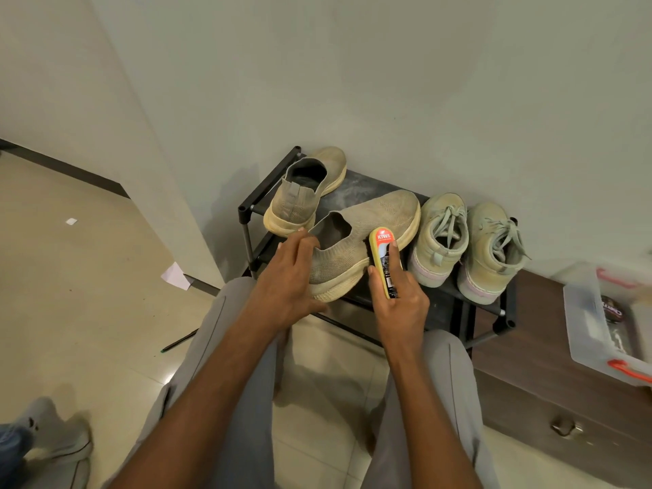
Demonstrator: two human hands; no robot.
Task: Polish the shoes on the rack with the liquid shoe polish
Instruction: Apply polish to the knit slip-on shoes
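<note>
Fingers (393,249) of right hand (400,305) grasp polish bottle (385,262) against knit shoe (367,234); left hand (289,280) fingers relaxed, steadying its heel on rack (247,210).

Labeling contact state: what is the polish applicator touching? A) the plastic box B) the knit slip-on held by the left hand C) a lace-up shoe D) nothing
B: the right hand presses the polish applicator against the side of the knit slip-on, which the left hand steadies at the heel.
</note>
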